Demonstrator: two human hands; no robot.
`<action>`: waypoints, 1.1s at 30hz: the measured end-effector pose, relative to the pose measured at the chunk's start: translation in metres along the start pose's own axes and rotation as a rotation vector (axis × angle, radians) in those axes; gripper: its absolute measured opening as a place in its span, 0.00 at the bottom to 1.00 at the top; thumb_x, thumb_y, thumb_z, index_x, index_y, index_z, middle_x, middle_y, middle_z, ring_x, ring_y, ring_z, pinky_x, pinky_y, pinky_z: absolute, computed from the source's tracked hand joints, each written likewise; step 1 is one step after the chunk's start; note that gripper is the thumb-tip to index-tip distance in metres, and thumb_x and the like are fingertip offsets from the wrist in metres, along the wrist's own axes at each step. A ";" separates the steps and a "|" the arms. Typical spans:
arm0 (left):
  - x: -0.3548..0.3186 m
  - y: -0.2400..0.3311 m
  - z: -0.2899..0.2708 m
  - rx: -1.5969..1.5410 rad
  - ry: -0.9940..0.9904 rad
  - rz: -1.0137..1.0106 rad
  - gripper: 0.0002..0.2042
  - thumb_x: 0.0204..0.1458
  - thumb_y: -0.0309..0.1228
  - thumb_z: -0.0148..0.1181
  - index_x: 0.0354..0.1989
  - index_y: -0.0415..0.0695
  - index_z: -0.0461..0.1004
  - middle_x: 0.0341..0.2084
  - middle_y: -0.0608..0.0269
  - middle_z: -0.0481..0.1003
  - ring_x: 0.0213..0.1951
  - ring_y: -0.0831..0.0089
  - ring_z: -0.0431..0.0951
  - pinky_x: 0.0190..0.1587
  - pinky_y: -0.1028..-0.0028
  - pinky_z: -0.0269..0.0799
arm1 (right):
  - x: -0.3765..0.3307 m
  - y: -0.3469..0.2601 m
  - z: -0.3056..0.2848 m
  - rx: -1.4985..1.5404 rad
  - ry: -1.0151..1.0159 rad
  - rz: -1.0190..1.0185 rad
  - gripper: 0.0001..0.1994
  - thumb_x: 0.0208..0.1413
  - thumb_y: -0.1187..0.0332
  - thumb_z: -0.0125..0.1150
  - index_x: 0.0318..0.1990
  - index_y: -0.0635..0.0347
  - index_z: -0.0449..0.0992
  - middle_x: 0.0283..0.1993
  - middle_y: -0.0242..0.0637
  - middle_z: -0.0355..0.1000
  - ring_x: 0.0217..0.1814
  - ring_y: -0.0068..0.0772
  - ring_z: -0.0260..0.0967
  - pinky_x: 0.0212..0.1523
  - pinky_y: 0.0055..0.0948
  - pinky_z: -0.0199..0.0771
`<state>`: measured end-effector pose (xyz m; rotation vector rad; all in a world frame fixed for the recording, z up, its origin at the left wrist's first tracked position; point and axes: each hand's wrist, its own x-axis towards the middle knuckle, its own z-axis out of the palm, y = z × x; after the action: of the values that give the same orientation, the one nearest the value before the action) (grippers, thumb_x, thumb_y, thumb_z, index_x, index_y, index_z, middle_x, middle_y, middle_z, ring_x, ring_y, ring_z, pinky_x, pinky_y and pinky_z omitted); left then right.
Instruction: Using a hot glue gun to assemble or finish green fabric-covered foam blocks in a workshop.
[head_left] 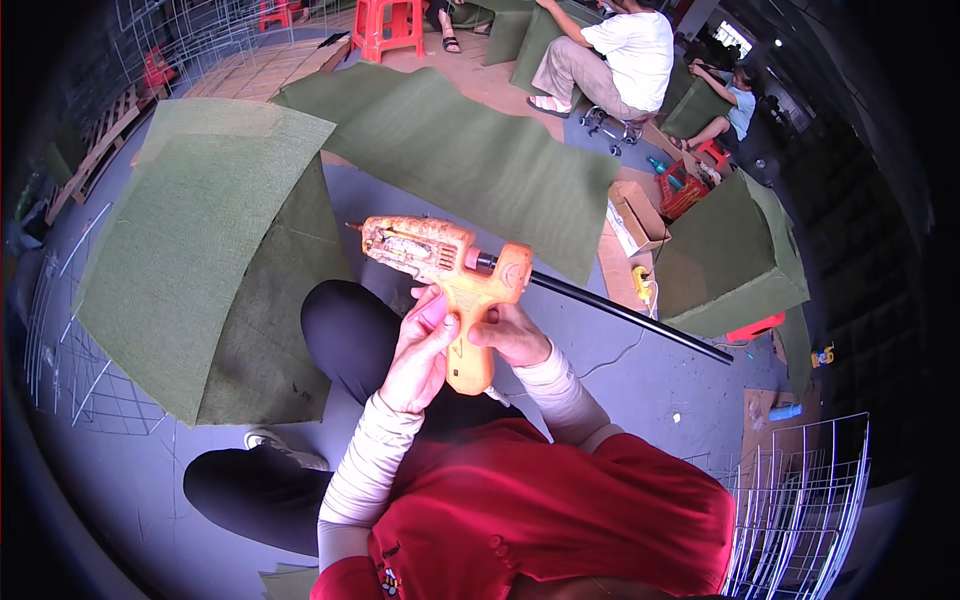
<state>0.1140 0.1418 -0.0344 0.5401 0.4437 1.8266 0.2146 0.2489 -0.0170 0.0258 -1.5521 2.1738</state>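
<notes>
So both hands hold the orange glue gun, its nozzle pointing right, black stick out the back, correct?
No: the head view shows the nozzle pointing left. Left hand and right hand do hold the orange glue gun, black stick out the back.

Orange was noted on the glue gun, its barrel streaked whitish; black on the rod. Green was seen on the fabric sheet, grey-blue on the floor, red on the shirt.
</notes>
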 end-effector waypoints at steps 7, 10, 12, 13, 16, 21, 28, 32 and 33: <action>-0.004 0.001 0.002 -0.024 0.024 0.073 0.22 0.56 0.21 0.54 0.60 0.39 0.60 0.54 0.59 0.70 0.55 0.72 0.70 0.59 0.71 0.65 | 0.020 -0.015 0.013 -0.009 -0.074 0.128 0.30 0.50 0.67 0.64 0.60 0.68 0.62 0.59 0.48 0.65 0.61 0.39 0.63 0.62 0.35 0.61; -0.013 0.011 0.012 0.115 0.084 0.065 0.18 0.59 0.30 0.56 0.56 0.39 0.66 0.49 0.64 0.72 0.53 0.74 0.71 0.58 0.70 0.66 | 0.027 -0.013 0.018 0.073 -0.066 0.161 0.25 0.56 0.64 0.58 0.58 0.69 0.64 0.53 0.49 0.70 0.56 0.38 0.68 0.58 0.36 0.67; -0.018 0.013 0.012 0.116 0.092 0.087 0.17 0.60 0.32 0.54 0.55 0.39 0.66 0.49 0.64 0.72 0.53 0.74 0.71 0.56 0.70 0.68 | 0.032 -0.012 0.021 0.026 -0.093 0.176 0.24 0.57 0.65 0.55 0.58 0.69 0.63 0.53 0.49 0.70 0.56 0.38 0.68 0.57 0.36 0.67; -0.023 0.016 0.008 0.130 0.082 0.095 0.17 0.59 0.33 0.55 0.55 0.39 0.67 0.47 0.63 0.73 0.50 0.73 0.74 0.55 0.70 0.69 | 0.034 -0.015 0.027 0.090 -0.090 0.193 0.23 0.59 0.65 0.53 0.59 0.69 0.62 0.53 0.49 0.70 0.55 0.38 0.68 0.57 0.36 0.67; -0.043 0.038 -0.004 0.377 0.153 -0.050 0.16 0.58 0.30 0.57 0.52 0.38 0.69 0.42 0.62 0.75 0.46 0.72 0.76 0.53 0.71 0.71 | 0.047 -0.013 0.025 0.050 -0.092 0.163 0.25 0.57 0.62 0.56 0.57 0.70 0.63 0.51 0.53 0.70 0.55 0.45 0.68 0.58 0.41 0.67; -0.094 0.100 0.007 1.569 0.616 0.762 0.04 0.48 0.18 0.61 0.32 0.35 0.78 0.27 0.57 0.76 0.29 0.68 0.76 0.35 0.74 0.72 | 0.052 -0.018 0.013 0.148 -0.095 0.192 0.29 0.54 0.59 0.57 0.59 0.69 0.60 0.47 0.53 0.71 0.53 0.52 0.70 0.56 0.49 0.67; -0.107 0.173 -0.006 2.364 0.790 0.575 0.20 0.42 0.22 0.65 0.47 0.37 0.73 0.43 0.54 0.76 0.51 0.56 0.73 0.51 0.65 0.70 | 0.047 0.006 0.021 0.354 -0.045 0.260 0.31 0.55 0.56 0.56 0.61 0.66 0.57 0.43 0.53 0.72 0.51 0.58 0.70 0.54 0.52 0.69; -0.107 0.179 -0.017 2.350 0.744 0.398 0.20 0.44 0.25 0.65 0.49 0.39 0.74 0.45 0.54 0.76 0.50 0.59 0.75 0.51 0.68 0.71 | 0.047 0.022 0.020 0.254 0.007 0.218 0.34 0.55 0.54 0.57 0.61 0.71 0.55 0.43 0.52 0.73 0.52 0.57 0.70 0.56 0.52 0.68; -0.107 0.179 -0.018 2.347 0.751 0.393 0.20 0.44 0.25 0.65 0.49 0.39 0.74 0.45 0.54 0.76 0.50 0.59 0.75 0.51 0.68 0.71 | 0.048 0.023 0.022 0.253 0.028 0.215 0.33 0.56 0.53 0.56 0.60 0.71 0.56 0.43 0.52 0.73 0.51 0.57 0.71 0.56 0.52 0.68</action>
<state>-0.0070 -0.0153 0.0329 1.3642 3.1583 0.8188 0.1571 0.2402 -0.0163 -0.0940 -1.3063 2.5158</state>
